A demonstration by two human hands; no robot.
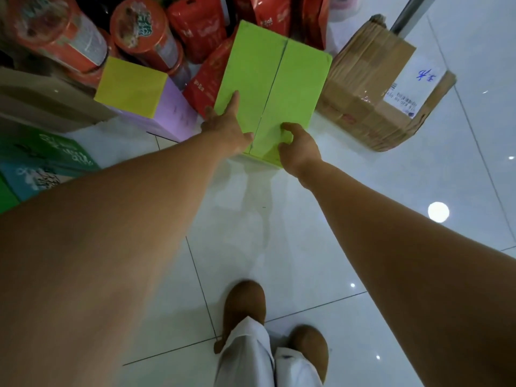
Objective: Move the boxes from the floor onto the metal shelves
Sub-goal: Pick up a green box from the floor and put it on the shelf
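Observation:
A bright green box (279,79) with a seam down its top stands on the white tiled floor in front of me. My left hand (226,127) holds its near left edge, thumb lying flat on the top and the fingers down the side. My right hand (297,148) grips the near right corner, thumb curled on top. To the left stands a box (131,88) with a yellow top and lilac sides. A taped brown cardboard box (371,93) with a white label sits on the floor to the right.
Red cylindrical tins (139,32) and red foil bags (201,29) crowd behind the boxes. A cardboard carton (42,99) and green printed packs (42,160) lie at the left. A metal post (410,12) rises at the upper right. My brown shoes (245,305) stand on the glossy tiles.

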